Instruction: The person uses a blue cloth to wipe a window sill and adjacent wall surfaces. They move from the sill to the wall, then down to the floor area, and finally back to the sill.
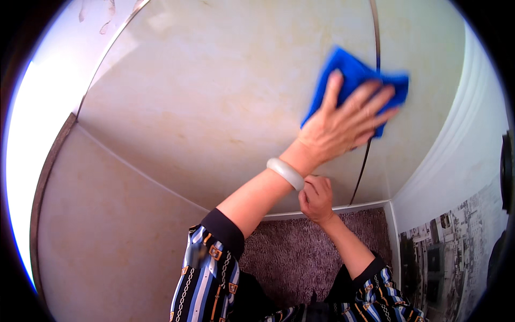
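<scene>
A blue cloth [351, 68] lies pressed against a pale, faintly mottled panel [230, 80], across a dark vertical seam [376, 32]. My left hand [340, 121] holds it there with its fingers spread over it; hand and cloth are blurred by motion. A pale bangle [285, 173] circles my left wrist. Below that wrist, my right hand [317, 198] is closed in a loose fist close to the panel's lower edge. Its fingertips are partly hidden, so I cannot tell whether anything is inside.
A brown textured carpet [300, 249] covers the floor below, bordered by a white baseboard strip [396, 236]. To the right stands a white wall [429, 198] with a grey printed picture [450, 249]. A second pale panel [118, 225] meets the first at the left, with a brown edge [45, 177] beside bright light.
</scene>
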Demonstrator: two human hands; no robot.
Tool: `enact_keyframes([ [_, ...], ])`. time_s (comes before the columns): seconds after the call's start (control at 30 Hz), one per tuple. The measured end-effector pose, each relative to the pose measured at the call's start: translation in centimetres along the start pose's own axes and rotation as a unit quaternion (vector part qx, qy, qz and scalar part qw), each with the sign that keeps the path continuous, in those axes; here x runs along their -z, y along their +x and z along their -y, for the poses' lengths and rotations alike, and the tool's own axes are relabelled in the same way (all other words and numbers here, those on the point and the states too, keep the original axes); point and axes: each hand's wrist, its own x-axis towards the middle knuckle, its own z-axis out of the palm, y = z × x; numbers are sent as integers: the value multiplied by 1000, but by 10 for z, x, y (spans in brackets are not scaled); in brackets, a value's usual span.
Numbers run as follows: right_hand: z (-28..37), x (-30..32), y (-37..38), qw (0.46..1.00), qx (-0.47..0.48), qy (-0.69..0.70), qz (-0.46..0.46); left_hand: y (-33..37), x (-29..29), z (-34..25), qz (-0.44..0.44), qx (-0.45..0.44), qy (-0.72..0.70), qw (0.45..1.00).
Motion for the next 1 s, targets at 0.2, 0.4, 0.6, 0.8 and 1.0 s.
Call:
enact_keyframes([
  [0.2,-7,-13,-23,975,23,-5,223,-133,-24,-45,181,-278,90,939],
  [0.4,-14,-10,-25,954,-13,8,300,-239,5,36,165,-315,100,929],
  [0.6,-9,1,-13,962,-87,31,255,-153,56,109,73,64,127,987],
  [0.8,-8,1,-15,954,-99,21,281,-152,16,48,-32,224,94,970],
  [1.0,-11,4,-16,914,-102,-21,392,-308,-21,-29,317,-224,34,921],
])
